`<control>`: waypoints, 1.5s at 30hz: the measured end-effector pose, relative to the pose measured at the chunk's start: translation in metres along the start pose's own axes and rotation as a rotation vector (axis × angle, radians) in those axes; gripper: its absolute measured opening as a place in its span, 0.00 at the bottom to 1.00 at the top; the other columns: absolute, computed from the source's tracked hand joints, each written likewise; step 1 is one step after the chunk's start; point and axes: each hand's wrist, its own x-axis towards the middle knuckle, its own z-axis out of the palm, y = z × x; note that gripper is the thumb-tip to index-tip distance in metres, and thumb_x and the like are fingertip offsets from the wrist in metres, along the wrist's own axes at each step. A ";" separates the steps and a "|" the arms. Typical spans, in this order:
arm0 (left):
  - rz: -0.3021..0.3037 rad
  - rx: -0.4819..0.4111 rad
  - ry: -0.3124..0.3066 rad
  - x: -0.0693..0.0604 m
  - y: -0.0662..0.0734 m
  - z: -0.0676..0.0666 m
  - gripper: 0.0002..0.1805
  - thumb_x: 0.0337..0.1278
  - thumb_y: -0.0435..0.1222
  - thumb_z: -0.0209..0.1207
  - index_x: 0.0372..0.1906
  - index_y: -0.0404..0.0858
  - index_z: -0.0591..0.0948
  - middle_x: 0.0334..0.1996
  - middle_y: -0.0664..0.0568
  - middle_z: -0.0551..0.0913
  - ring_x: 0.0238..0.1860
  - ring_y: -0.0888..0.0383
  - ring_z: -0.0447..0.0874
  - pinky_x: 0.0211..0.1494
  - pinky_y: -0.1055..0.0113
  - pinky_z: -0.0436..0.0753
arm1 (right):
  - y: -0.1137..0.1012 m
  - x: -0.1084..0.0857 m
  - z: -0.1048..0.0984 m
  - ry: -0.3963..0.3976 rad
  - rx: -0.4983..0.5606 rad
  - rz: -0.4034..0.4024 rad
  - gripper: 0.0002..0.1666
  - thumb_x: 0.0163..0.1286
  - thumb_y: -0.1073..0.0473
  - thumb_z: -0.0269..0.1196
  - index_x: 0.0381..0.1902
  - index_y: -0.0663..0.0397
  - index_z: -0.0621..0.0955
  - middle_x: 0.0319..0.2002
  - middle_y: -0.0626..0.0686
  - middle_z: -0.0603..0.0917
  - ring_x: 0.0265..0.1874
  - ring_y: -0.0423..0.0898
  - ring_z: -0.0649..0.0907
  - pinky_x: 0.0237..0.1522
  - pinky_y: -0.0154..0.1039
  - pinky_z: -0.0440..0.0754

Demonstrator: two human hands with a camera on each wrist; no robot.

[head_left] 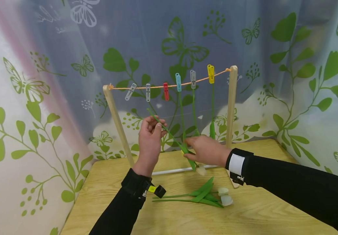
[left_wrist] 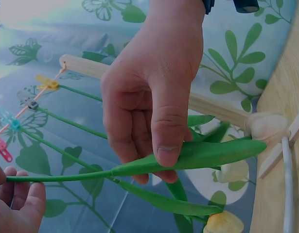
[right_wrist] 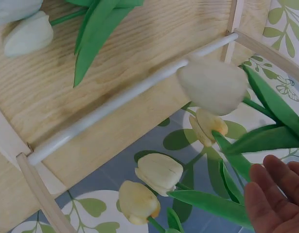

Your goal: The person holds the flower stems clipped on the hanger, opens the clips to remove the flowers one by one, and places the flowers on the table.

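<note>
A white artificial tulip (head_left: 200, 170) slants head-down between the two hands. My left hand (head_left: 151, 133) pinches its thin green stem near the upper end, and the stem tip shows above the fingers. Lower down, my right hand (head_left: 207, 150) holds the tulip at its leaves; in the left wrist view the right thumb lies on a leaf (left_wrist: 212, 154), fingers behind it. Just above are a red clothespin (head_left: 166, 91) and a light blue clothespin (head_left: 178, 82). The blue, a grey (head_left: 193, 79) and a yellow clothespin (head_left: 211, 74) each grip a hanging tulip's stem.
An orange string (head_left: 154, 87) runs between two wooden posts (head_left: 232, 104), with two clear clothespins (head_left: 148, 92) at its left. A white bar (head_left: 172, 171) joins the posts low down. Two white tulips (head_left: 226, 200) lie on the wooden table (head_left: 260, 209). A patterned curtain (head_left: 145, 39) hangs behind.
</note>
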 end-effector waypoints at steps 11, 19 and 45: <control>-0.005 -0.049 0.021 -0.003 -0.007 -0.002 0.12 0.79 0.36 0.48 0.60 0.38 0.67 0.57 0.35 0.73 0.57 0.46 0.77 0.66 0.48 0.78 | 0.001 -0.007 0.005 0.067 0.000 -0.020 0.18 0.72 0.50 0.65 0.54 0.52 0.82 0.44 0.47 0.85 0.32 0.35 0.83 0.32 0.31 0.83; 0.000 -0.080 0.026 -0.002 -0.014 -0.011 0.14 0.79 0.41 0.48 0.55 0.34 0.69 0.56 0.32 0.73 0.57 0.46 0.78 0.64 0.51 0.81 | 0.009 -0.013 0.005 0.140 -0.061 -0.030 0.15 0.71 0.52 0.64 0.51 0.51 0.82 0.44 0.46 0.84 0.35 0.37 0.84 0.33 0.31 0.84; -0.132 0.027 0.014 -0.015 -0.018 -0.049 0.20 0.62 0.42 0.67 0.52 0.38 0.75 0.48 0.43 0.79 0.55 0.46 0.80 0.65 0.58 0.81 | 0.032 -0.027 -0.031 0.247 -0.141 -0.028 0.15 0.67 0.57 0.70 0.51 0.51 0.84 0.42 0.49 0.81 0.36 0.41 0.82 0.31 0.33 0.83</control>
